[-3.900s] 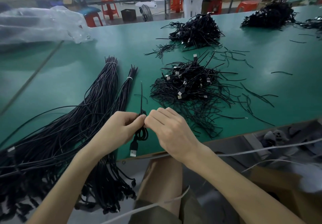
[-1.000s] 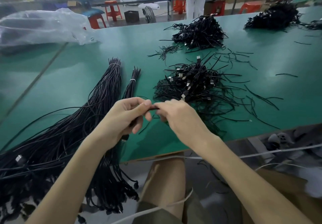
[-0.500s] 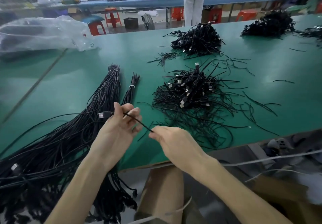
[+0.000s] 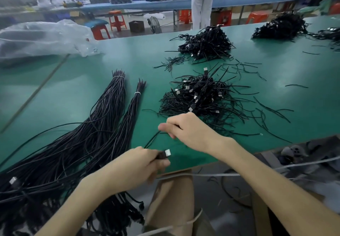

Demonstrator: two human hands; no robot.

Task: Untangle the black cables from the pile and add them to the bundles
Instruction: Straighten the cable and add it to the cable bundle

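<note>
At the near edge of the green table (image 4: 73, 88), just above its surface, both hands hold one black cable (image 4: 151, 139). The left hand (image 4: 136, 167) has its fingers curled round the cable's end, gripping it by the black plug (image 4: 165, 154), whose silver tip sticks out to the right past the fingertips. From there the cable rises in a thin slanting line to the right hand (image 4: 189, 132), which pinches it between thumb and forefinger while the other fingers curl in beneath. The fingertips are blurred, and where the cable runs beyond that hand is hidden.

Just behind the right hand lies the tangled pile (image 4: 200, 96) of black cables, with silver plug tips showing here and there among the loops. Left of the hands two bundles lie side by side, pointing away across the table. The large bundle (image 4: 110, 107) has a white tie near its far end, the small bundle (image 4: 135, 103) just right of it has a white tie of its own, and their near ends hang over the table edge beside the left forearm.

Short loose black strands (image 4: 272, 110) are scattered on the table to the right of the pile. Farther back sits a second heap (image 4: 206, 42) of cables, and a third heap (image 4: 281, 26) lies at the far right. A crumpled clear plastic bag (image 4: 42, 37) rests at the far left of the table. Beyond the table are red stools (image 4: 116, 20), a long blue bench (image 4: 165, 4), and a person in white trousers (image 4: 201, 2) standing at it.
</note>
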